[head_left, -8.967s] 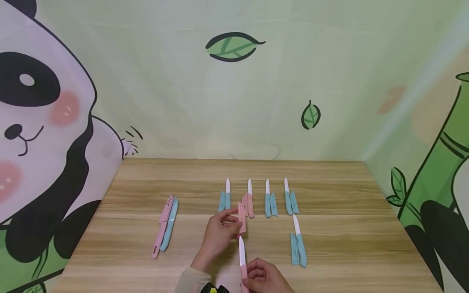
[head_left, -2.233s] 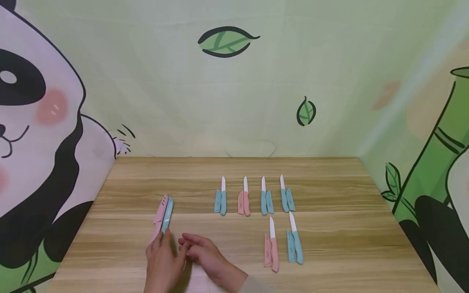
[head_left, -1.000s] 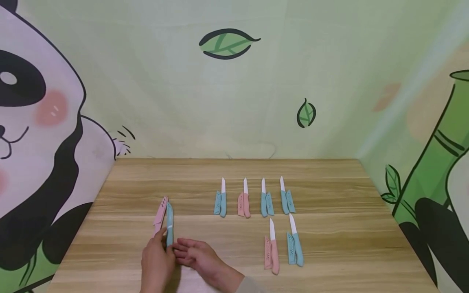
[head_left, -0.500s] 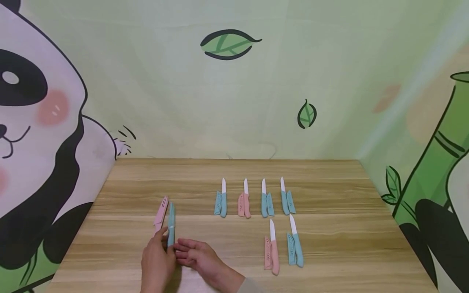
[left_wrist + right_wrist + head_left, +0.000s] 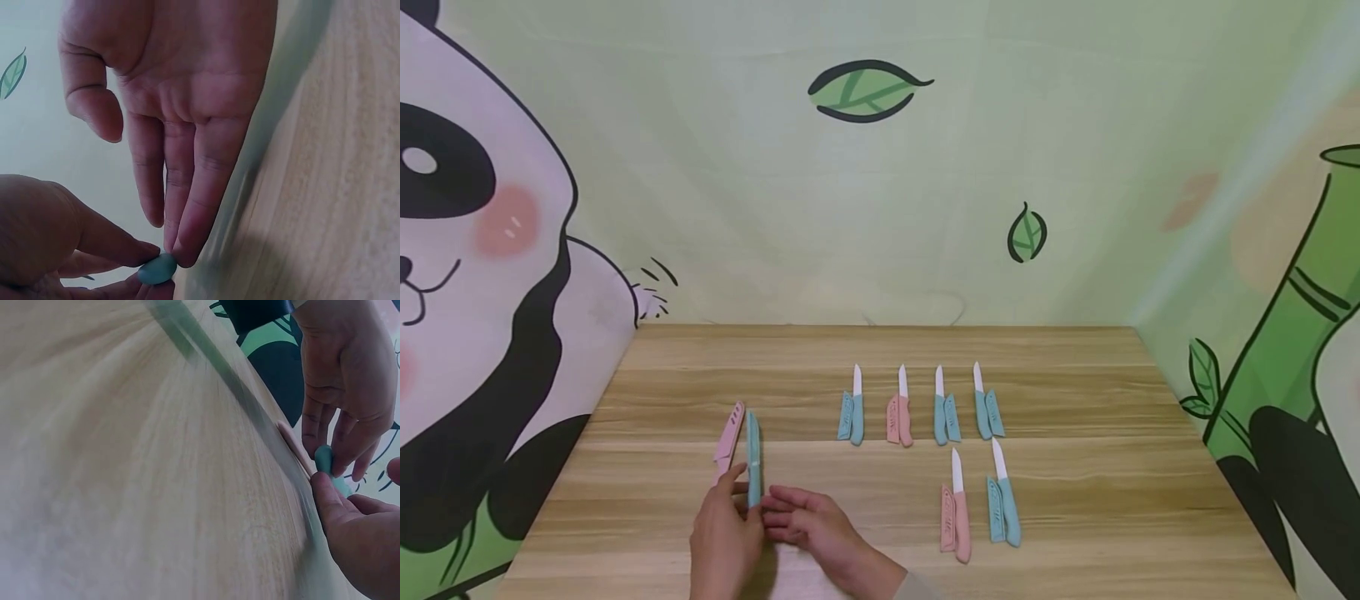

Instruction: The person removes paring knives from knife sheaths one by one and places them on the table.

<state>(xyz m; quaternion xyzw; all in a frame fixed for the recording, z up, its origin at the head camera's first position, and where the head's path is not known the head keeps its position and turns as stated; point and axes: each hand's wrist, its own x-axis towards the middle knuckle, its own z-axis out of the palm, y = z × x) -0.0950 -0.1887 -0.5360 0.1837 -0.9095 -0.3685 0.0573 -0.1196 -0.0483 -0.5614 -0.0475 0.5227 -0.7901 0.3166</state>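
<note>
Now, head view: left hand (image 5: pixel 726 529) pinches a sheathed blue knife (image 5: pixel 752 437) by its handle (image 5: pixel 754 492), near end, over the left part of the wood-grain table (image 5: pixel 1075 358). Right hand (image 5: pixel 827 533) holds nothing — fingers extended, palm turned toward the left hand, fingertips at the handle's right side. Key relation: the knife lies just ahead of both hands, its long axis running almost straight away from the person, tip outward. Left hand is the nearer, being the one with the grip. A sheathed pink knife (image 5: pixel 728 437) lies just to the left, slanted, its lower part hidden by the left hand. Well off to the right: four unsheathed knives (image 5: pixel 940 421) in a far row, two unsheathed knives (image 5: pixel 962 525) closer, each with its sheath beside it.

Left wrist view: handle butt (image 5: pixel 157 269) seen nearly end-on in the left hand's pinch; the right hand's straight fingers reach it, touching or just beside — cannot tell.

Right wrist view: same pinch from the opposite side, a right fingertip overlapping the blue handle. Whether the knife clears the tabletop, I cannot tell.
</note>
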